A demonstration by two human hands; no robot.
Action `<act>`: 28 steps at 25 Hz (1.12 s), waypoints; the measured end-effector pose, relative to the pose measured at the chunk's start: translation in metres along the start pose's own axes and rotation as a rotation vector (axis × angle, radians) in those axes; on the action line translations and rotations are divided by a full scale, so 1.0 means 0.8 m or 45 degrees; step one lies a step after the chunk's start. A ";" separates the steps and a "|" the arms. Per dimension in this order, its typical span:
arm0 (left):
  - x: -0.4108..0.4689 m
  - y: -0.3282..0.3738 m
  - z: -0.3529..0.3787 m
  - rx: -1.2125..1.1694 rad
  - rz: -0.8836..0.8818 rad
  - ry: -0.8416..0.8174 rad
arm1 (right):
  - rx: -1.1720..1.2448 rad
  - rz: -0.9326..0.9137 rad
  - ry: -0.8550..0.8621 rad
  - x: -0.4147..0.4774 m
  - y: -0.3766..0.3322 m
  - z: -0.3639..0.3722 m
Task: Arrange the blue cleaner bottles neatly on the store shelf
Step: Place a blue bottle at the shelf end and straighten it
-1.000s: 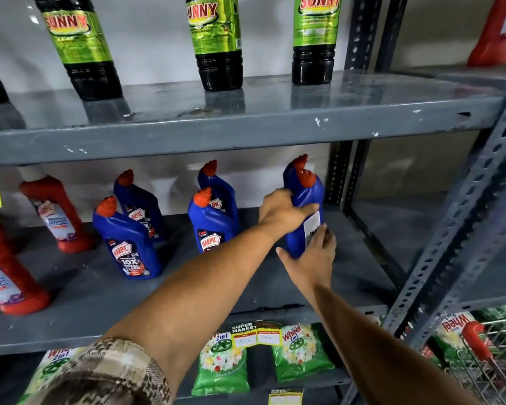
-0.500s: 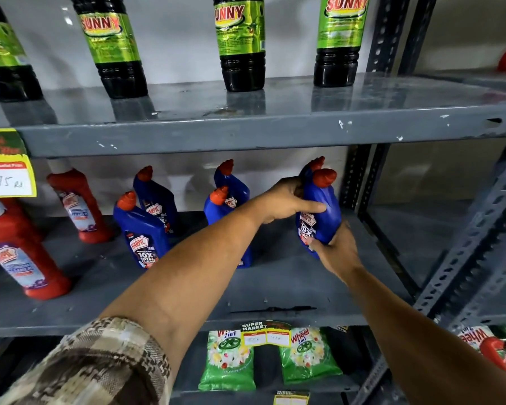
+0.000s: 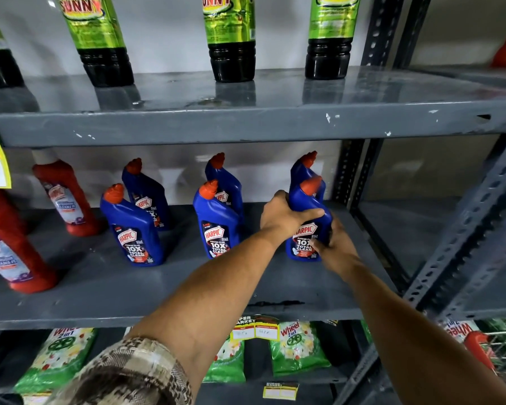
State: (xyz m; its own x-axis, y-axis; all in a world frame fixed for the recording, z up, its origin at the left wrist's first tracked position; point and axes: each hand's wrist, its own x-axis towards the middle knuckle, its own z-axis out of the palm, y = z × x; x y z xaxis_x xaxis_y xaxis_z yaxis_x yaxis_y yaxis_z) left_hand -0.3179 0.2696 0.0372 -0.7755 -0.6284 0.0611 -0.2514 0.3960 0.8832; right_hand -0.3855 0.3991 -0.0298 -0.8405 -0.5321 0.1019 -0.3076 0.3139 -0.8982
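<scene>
I see the front right blue bottle [image 3: 307, 229], tilted half a second ago, now upright on the middle shelf [image 3: 100, 287], label facing me, with left hand [image 3: 284, 219] and right hand [image 3: 335, 249] fingers wrapped around it.

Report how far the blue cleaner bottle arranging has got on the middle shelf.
Done: two front-and-back pairs of blue orange-capped cleaner bottles, the left pair and the middle pair, stand upright, front labels forward.

In hand: the left hand and right hand grip the right front blue bottle, label forward, before the right rear blue bottle.

Left: release it, probably squared with its row.
</scene>
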 end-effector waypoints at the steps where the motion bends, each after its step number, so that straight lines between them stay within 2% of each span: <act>1: -0.001 -0.001 0.002 -0.022 -0.014 -0.004 | 0.021 0.027 0.006 0.001 0.005 0.001; 5: -0.010 -0.010 0.005 -0.171 -0.041 -0.041 | 0.132 0.015 -0.069 0.005 0.024 0.001; 8: -0.015 -0.043 0.007 -0.313 -0.064 -0.234 | 0.265 0.004 -0.056 0.001 0.022 -0.007; 11: -0.022 -0.079 0.009 -0.153 -0.049 -0.350 | 0.374 0.037 -0.024 -0.012 0.014 -0.007; 17: -0.043 -0.090 0.006 -0.098 0.007 -0.231 | 0.236 0.090 0.157 -0.044 0.010 0.007; 23: -0.081 -0.109 0.017 -0.153 0.084 -0.195 | 0.266 0.016 0.230 -0.081 0.030 0.010; 28: -0.088 -0.104 0.019 -0.151 0.059 -0.160 | 0.267 0.011 0.252 -0.082 0.033 0.013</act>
State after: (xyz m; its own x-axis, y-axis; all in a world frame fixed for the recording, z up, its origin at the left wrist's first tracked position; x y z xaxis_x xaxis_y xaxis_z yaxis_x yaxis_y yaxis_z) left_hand -0.2508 0.2911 -0.0479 -0.8527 -0.5199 0.0513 -0.1492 0.3365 0.9298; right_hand -0.3340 0.4342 -0.0650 -0.9199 -0.3596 0.1566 -0.2181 0.1372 -0.9662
